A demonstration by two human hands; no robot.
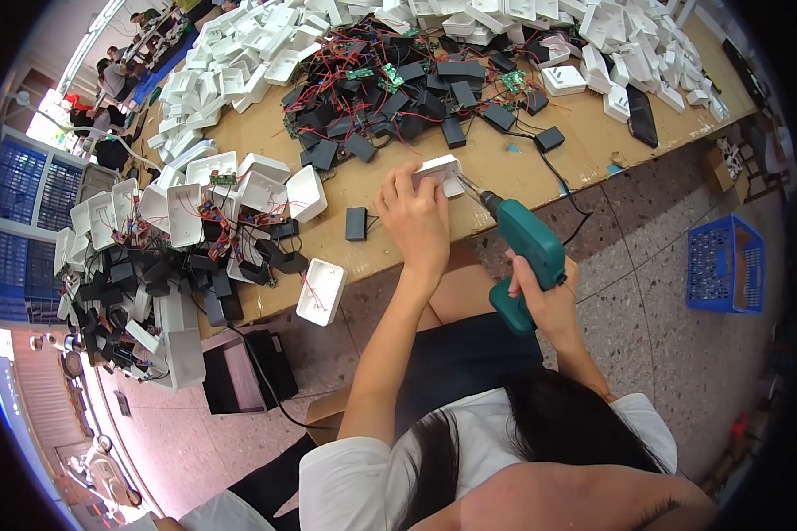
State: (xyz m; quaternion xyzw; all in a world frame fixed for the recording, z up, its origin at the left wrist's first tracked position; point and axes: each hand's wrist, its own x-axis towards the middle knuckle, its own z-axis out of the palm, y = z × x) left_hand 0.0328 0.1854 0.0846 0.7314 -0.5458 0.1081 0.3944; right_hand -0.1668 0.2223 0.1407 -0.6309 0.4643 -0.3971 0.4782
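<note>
My left hand [413, 217] grips a white plastic casing [450, 176] at the near edge of the cardboard-covered table, its open side toward the right. In my right hand [549, 301] is a green cordless drill [530, 243], held by its handle. The drill's bit points left and meets the casing's open side; whether it touches a screw is too small to tell. Left of my left hand lies a small black box [356, 224] with a short wire. Another white casing [321, 291] with red wires inside rests at the table's edge.
A heap of black boxes, red wires and green circuit boards [390, 80] covers the table's middle. White casings [239, 66] are piled behind it. More wired casings [186, 215] crowd the left. A dark phone [642, 117] lies at the right; a blue basket [725, 265] stands on the floor.
</note>
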